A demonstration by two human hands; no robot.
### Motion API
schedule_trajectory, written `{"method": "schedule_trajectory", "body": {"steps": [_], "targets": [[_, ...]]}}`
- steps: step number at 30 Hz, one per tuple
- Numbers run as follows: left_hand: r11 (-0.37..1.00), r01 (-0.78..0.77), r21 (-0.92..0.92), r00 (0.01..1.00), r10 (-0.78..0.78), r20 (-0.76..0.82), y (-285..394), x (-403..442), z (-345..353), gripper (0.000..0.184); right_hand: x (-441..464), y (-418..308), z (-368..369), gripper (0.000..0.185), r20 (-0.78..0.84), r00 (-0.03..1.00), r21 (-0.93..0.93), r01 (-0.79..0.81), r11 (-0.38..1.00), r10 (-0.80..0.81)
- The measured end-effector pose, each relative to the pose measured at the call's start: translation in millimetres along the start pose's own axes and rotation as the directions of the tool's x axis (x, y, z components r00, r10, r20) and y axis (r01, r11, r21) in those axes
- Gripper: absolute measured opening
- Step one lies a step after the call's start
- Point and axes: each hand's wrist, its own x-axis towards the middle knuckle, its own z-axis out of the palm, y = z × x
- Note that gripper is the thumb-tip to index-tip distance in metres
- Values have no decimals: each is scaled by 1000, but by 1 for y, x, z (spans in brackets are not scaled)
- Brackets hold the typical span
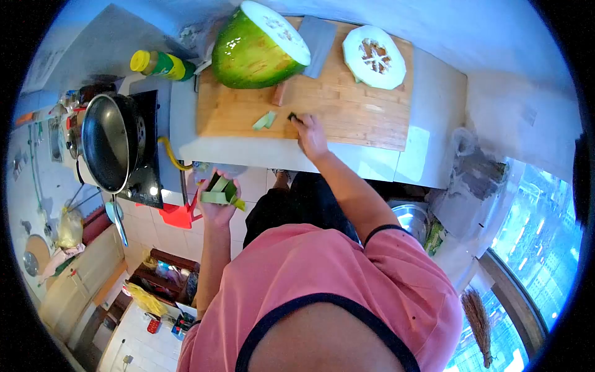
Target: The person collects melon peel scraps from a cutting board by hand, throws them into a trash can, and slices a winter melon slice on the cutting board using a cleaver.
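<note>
My left hand (217, 209), palm up and fingers curled, cups several strips of green melon peel (215, 198) off the front of the counter. Over the cutting board (353, 124), my right hand (312, 137) pinches a small dark green piece of peel (292, 116). Pale green peel pieces (264, 121) lie on the board just left of it. Behind them stands a large cut winter melon (257, 53), its white face tilted up. A cleaver (318, 46) lies partly behind the melon, its wooden handle (279, 94) toward me. A thick white melon slice (375, 57) rests at the back right.
Left of the board, a frying pan (108, 142) sits on the black stove (149, 161). A yellow-capped bottle (162, 65) stands behind it. Below the counter are a red stool (176, 214) and a metal basin (412, 220). A straw broom (476, 319) is at the lower right.
</note>
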Motion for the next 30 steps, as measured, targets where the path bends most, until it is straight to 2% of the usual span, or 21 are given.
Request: {"method": "schedule_trajectory", "body": {"steps": [2, 3, 4, 5, 6, 9, 11, 13, 15, 18, 21, 22, 24, 25, 26, 27, 28, 30], "targets": [[1000, -17, 21, 1000, 17, 3, 1, 2, 9, 31, -7, -24, -32, 27, 207, 978, 69, -54, 996, 39], [999, -25, 42, 1000, 25, 6, 0, 2, 12, 32, -9, -15, -49, 29, 147, 989, 93, -17, 996, 3], [999, -20, 36, 1000, 20, -4, 0, 1, 15, 33, -7, 0, -63, 17, 115, 993, 1, 10, 1000, -10], [999, -31, 28, 1000, 31, -1, 3, 2, 12, 33, -6, 20, -66, 18, 121, 986, -73, -109, 991, 118], [1000, -3, -18, 1000, 3, 20, 5, 3, 6, 33, 7, 27, -71, 20, 3, 983, -85, -181, 980, 182], [998, 36, -55, 999, -34, 32, 7, -1, -5, 33, 45, 25, -45, 23, -52, 976, -66, -214, 975, 211], [998, 39, -47, 999, -38, 25, 7, -1, -10, 33, 53, 15, -7, 27, -89, 993, 16, -74, 997, 75], [999, 45, -6, 999, -45, 9, 8, -2, -12, 34, 34, -15, 14, 29, 43, 997, 47, 62, 997, -64], [998, 61, -21, 998, -61, -12, 11, 1, -11, 34, 10, -50, 0, 27, 236, 969, 16, 75, 997, -77], [998, 54, -38, 998, -54, -10, 15, 0, -12, 34, -14, -36, -45, 26, 231, 967, 85, 85, 993, -103], [998, 55, -38, 998, -54, 19, 23, 3, -12, 34, -14, 13, -85, 26, 130, 966, -151, -202, 968, 222], [998, 58, -39, 998, -58, 6, 23, 2, -16, 34, -14, 18, -79, 26, 135, 964, -151, -207, 967, 228], [997, 63, -34, 998, -63, -7, 26, 2, -19, 34, 4, 14, -57, 22, -140, 974, -96, -191, 977, 177], [997, 71, -22, 997, -71, -24, 26, 2, -20, 34, 8, -2, -44, 27, -26, 986, -29, -165, 986, 165], [997, 77, -13, 996, -77, -38, 25, 2, -19, 34, 2, -14, -16, 30, -1, 994, -17, -107, 994, 107], [997, 72, -12, 997, -72, -39, 24, 2, -18, 34, 6, -44, -10, 29, 87, 996, 16, -16, 1000, 14], [996, 88, -2, 996, -88, -14, 26, 1, -14, 34, -4, -58, 10, 30, 83, 995, 72, 42, 996, -48], [995, 96, 8, 995, -96, 17, 29, 2, -9, 34, -12, -82, 11, 28, 252, 960, 115, 91, 989, -118]]}}
